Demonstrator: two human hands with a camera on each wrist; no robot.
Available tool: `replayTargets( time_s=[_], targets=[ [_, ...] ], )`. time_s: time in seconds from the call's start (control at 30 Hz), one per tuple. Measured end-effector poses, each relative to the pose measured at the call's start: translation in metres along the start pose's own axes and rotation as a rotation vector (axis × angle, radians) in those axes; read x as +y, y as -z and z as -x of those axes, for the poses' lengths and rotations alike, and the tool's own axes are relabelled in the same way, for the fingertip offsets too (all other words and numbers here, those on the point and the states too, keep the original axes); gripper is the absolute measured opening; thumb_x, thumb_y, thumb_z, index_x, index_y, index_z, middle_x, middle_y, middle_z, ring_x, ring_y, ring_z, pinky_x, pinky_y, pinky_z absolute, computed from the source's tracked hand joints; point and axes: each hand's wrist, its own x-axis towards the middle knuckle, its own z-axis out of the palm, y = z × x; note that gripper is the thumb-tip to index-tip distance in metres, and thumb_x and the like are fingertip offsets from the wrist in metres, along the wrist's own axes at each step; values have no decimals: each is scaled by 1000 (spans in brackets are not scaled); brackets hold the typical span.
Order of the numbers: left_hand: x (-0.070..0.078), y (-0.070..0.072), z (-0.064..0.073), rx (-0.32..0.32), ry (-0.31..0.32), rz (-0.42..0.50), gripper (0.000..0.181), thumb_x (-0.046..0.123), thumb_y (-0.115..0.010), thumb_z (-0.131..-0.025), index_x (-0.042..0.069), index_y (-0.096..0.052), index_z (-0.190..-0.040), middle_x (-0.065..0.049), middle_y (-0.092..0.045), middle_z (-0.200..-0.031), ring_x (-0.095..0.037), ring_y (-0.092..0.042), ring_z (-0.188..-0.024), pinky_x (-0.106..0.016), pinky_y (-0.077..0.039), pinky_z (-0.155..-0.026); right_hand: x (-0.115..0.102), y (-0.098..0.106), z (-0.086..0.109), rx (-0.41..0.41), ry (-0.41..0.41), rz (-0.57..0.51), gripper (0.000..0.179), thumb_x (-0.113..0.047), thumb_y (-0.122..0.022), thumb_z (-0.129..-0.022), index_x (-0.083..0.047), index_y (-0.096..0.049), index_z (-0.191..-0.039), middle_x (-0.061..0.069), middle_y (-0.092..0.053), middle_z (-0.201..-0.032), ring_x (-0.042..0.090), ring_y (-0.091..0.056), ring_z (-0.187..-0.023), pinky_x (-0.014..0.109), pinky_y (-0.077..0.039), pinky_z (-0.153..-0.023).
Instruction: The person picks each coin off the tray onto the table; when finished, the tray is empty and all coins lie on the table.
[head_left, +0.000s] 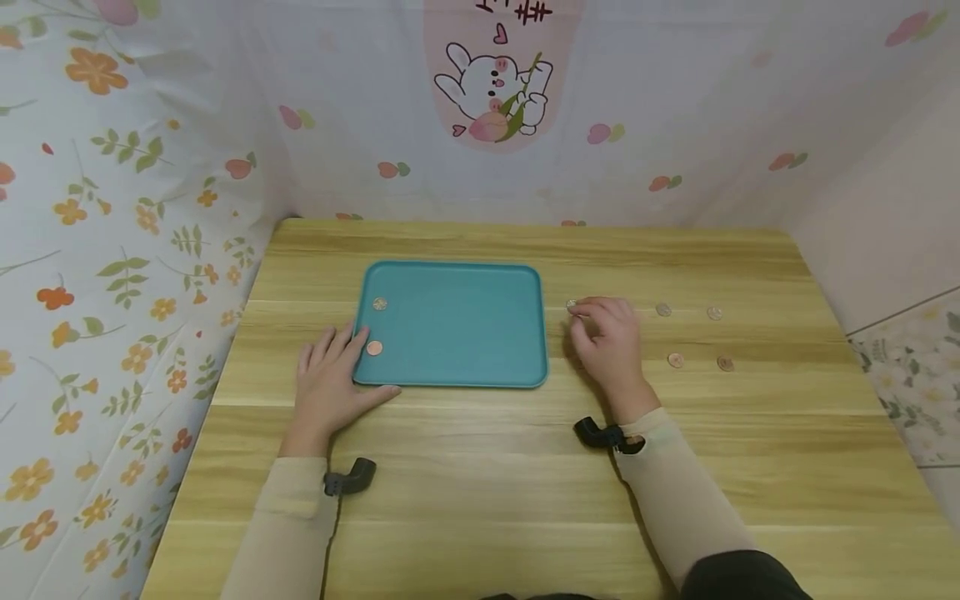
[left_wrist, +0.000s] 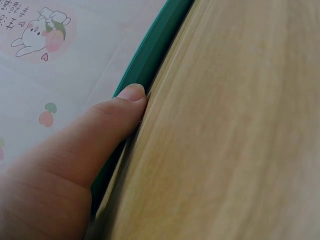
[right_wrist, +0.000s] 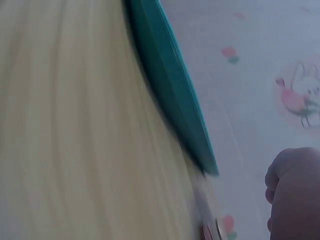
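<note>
A blue-green tray (head_left: 457, 325) lies flat on the wooden table, with a silvery coin (head_left: 379, 304) and a copper-coloured coin (head_left: 374, 347) near its left side. My left hand (head_left: 330, 387) rests spread at the tray's near left corner, its fingers along the left edge. In the left wrist view, the thumb (left_wrist: 132, 94) presses against the tray's side. Just past the tray's right edge, my right hand (head_left: 609, 346) pinches a small coin (head_left: 572, 305) between thumb and fingertips. The right wrist view shows the curled hand (right_wrist: 297, 192) but not that coin.
To the right of my right hand, several coins lie apart on the table (head_left: 480, 467), including a silvery coin (head_left: 714, 313) and a brownish coin (head_left: 725, 363). A printed cloth (head_left: 345, 108) hangs behind the table, and a flowered cloth (head_left: 127, 333) hangs on the left.
</note>
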Motion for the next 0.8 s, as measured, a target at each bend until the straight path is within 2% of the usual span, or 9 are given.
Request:
replayTargets(
  time_s=[0.13,0.3,0.6,0.8],
  targets=[
    [0,0,0,-6,2,-4,116,66,-88,-75,8,-42,-165,-20,-35,-170,-46,-19,-158,-69,-8,-124,-20,-19,-1,-28,39,-45,14,-3,-68,-91,0,-82,-94,16,-77,-100,42,-67,-95,56,-50,-86],
    [0,0,-1,-8,3,-5,116,66,-87,-76,8,-41,-165,-19,-34,-171,-46,-18,-159,-69,-8,-124,-35,-35,-3,-61,63,-73,15,-4,-68,-90,-1,-81,-95,14,-78,-100,41,-68,-94,57,-51,-83],
    [-1,1,-1,-4,2,-1,115,66,-87,-76,9,-42,-165,-18,-33,-171,-45,-18,-159,-68,-8,-124,-56,-53,-5,-115,84,-76,14,-6,-68,-91,-3,-81,-96,13,-77,-100,38,-68,-97,55,-52,-87],
    [-2,-1,-1,-3,5,-1,116,68,-86,-76,11,-41,-166,-17,-33,-171,-45,-18,-159,-68,-8,-124,-77,-71,-6,-191,96,-60,14,-8,-69,-93,-5,-82,-99,10,-78,-101,34,-69,-99,52,-54,-87]
  ],
)
